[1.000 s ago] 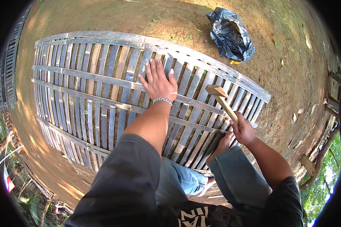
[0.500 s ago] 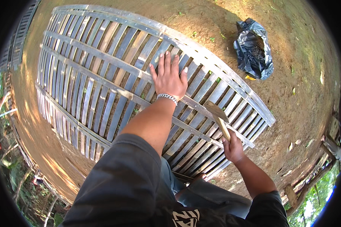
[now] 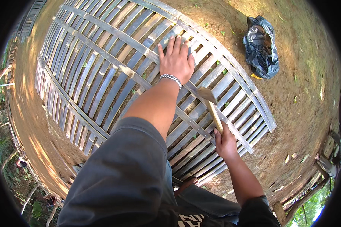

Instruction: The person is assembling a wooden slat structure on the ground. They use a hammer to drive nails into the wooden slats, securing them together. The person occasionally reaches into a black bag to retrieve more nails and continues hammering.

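A large panel of bamboo slats [image 3: 109,99], joined by several cross strips, lies over the ground in front of me. My left hand [image 3: 176,62], wearing a chain bracelet, rests palm down on it near the far side, fingers outstretched. On the right, my right hand [image 3: 226,142] is wrapped round the wooden handle of a hatchet [image 3: 212,109]. Its dull brown head is raised to the far left of that hand, over a cross strip; whether it touches the strip I cannot tell. My left palm hides some slats.
A black plastic bag [image 3: 261,49] stands open on the bare earth [image 3: 299,109] beyond the panel's right side; its contents are unclear. Another slatted panel [image 3: 28,20] shows at the far left. Wooden poles and plants line the lower edges. My foot [image 3: 185,186] is by the panel's near edge.
The view has shifted slightly. My right hand has brought the hatchet a little left, closer to my left hand. My left hand stays flat on the slats.
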A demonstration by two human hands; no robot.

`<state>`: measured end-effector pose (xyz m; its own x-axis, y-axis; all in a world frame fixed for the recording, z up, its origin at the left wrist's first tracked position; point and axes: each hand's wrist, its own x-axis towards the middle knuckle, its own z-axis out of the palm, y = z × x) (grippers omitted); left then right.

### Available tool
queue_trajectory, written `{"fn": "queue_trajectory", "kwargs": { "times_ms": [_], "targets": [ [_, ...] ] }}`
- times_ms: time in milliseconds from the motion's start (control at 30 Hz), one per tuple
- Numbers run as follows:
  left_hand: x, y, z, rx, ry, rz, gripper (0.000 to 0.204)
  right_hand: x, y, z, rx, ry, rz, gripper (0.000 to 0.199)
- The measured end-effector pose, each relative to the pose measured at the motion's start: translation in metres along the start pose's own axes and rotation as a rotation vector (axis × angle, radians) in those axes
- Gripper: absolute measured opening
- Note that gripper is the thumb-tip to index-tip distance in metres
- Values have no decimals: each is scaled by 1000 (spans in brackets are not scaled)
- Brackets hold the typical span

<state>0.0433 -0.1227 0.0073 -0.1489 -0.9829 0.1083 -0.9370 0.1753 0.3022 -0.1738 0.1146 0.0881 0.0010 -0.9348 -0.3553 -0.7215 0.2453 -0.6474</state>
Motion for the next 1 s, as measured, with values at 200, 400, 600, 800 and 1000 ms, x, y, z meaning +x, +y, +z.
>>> {"fn": "queue_trajectory", "kwargs": {
  "times_ms": [200,400,600,800,1000],
  "targets": [
    [-2,0,-6,11,-31,7,46,-4,-4,0,108,80,-65,39],
    [-2,2,-5,-2,-20,26,43,-3,7,1,-18,-45,28,40],
    [0,2,-3,5,6,40,41,-8,6,2,36,94,-87,40],
    [-1,1,-1,1,41,57,40,-9,3,1,52,48,-6,38],
    [-2,1,-3,25,7,42,39,-1,4,2,-100,-29,1,38]
  ]
}}
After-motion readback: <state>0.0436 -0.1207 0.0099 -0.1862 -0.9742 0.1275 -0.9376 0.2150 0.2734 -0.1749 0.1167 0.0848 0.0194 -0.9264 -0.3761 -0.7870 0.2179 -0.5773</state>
